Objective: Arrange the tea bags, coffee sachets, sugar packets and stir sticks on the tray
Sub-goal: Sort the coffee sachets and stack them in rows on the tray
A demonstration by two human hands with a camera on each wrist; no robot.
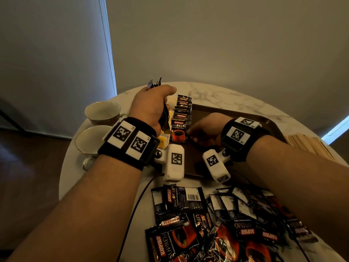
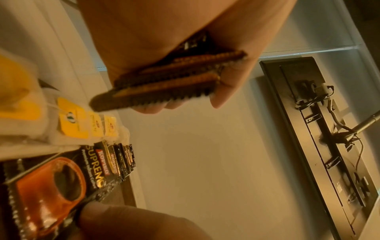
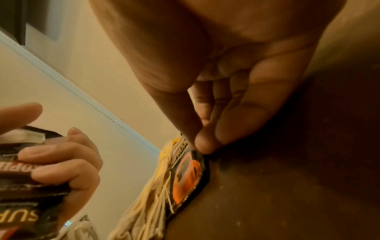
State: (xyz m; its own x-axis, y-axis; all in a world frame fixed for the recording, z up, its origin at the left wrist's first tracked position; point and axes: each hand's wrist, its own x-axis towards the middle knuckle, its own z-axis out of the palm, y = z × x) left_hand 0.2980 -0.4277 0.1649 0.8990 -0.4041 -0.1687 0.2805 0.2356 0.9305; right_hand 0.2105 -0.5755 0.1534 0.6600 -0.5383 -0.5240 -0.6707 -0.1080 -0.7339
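A brown tray (image 1: 264, 118) lies on the marble table. Along its left side runs an overlapping row of black coffee sachets (image 1: 182, 110), and yellow-tagged tea bags (image 2: 82, 123) lie in a row just left of them. My right hand (image 1: 190, 133) pinches the right edge of the nearest sachet (image 1: 178, 135) in that row, thumb and fingertips (image 3: 201, 144) meeting on its corner. My left hand (image 1: 162, 110) hovers above the tea bags and grips an upright stack of coffee sachets (image 2: 170, 81).
A loose pile of coffee sachets (image 1: 217, 224) covers the table's near edge. Wooden stir sticks (image 1: 306, 144) lie right of the tray. Two white cups (image 1: 103, 112) (image 1: 90, 138) stand at the left. A dark cable (image 1: 139, 195) crosses the table in front.
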